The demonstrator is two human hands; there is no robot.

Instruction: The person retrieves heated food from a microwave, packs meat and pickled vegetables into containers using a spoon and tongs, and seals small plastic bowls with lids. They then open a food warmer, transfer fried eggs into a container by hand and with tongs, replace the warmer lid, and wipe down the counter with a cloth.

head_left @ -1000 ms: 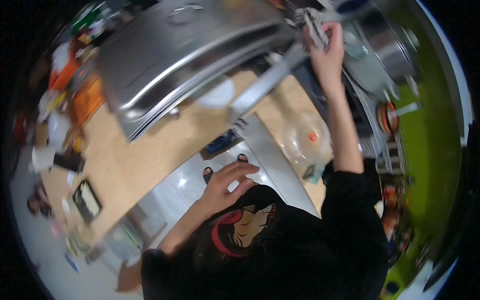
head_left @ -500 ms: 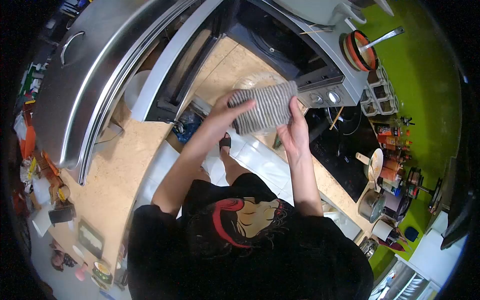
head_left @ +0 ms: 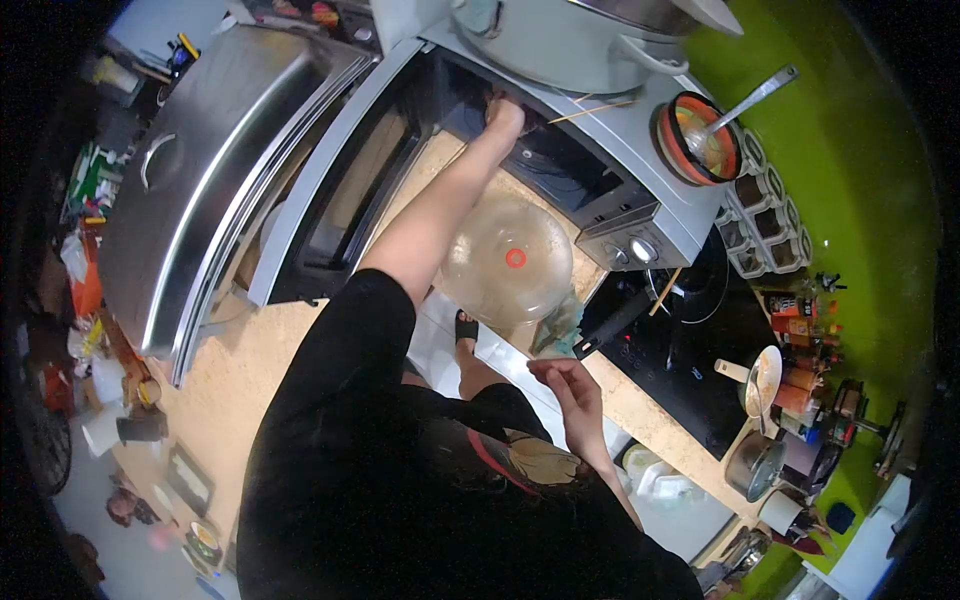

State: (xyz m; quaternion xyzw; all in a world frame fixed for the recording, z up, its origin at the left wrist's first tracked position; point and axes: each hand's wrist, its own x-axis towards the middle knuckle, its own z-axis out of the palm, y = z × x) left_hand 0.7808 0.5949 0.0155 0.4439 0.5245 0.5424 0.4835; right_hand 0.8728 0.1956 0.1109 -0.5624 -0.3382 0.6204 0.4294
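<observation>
My left hand [head_left: 505, 115] reaches inside the open microwave [head_left: 655, 210], near its upper back part. Its fingers are mostly hidden there, so whatever they hold cannot be made out. A round clear glass or plastic disc [head_left: 490, 275], with a small red ring showing near its middle, rests on the counter in front of the microwave, below my left forearm. Close to my body, my right hand [head_left: 572, 395] hangs over the counter's front edge with fingers loosely bent and apart, holding nothing. A crumpled greenish cloth or bag [head_left: 557, 328] lies between that hand and the disc.
The microwave door [head_left: 345, 190] stands open to the left beside a steel bread-bin-like cover [head_left: 225, 150]. A large pot [head_left: 560, 50] and an orange bowl with a spoon [head_left: 700, 140] sit on top. At right is a black hob [head_left: 660, 365] with a pan [head_left: 765, 380] near it.
The grey striped cloth held in both hands is out of sight. My left hand has gone into the microwave; my right hand has drawn back toward my body. The disc is now uncovered.
</observation>
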